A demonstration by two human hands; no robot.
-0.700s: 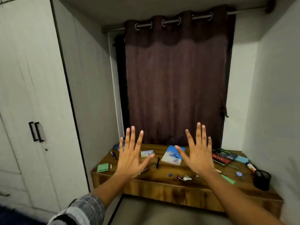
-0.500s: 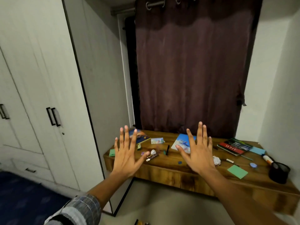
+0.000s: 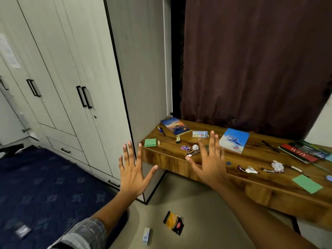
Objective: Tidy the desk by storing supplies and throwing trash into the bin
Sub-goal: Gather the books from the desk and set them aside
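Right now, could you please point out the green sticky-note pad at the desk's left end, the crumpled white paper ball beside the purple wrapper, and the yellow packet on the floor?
green sticky-note pad (image 3: 150,142), head view, middle of its top sheet.
crumpled white paper ball (image 3: 195,146), head view, its centre.
yellow packet (image 3: 172,219), head view, its yellow middle.

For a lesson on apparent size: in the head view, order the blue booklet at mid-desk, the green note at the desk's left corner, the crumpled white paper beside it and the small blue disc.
1. blue booklet
2. green note
3. crumpled white paper
4. small blue disc
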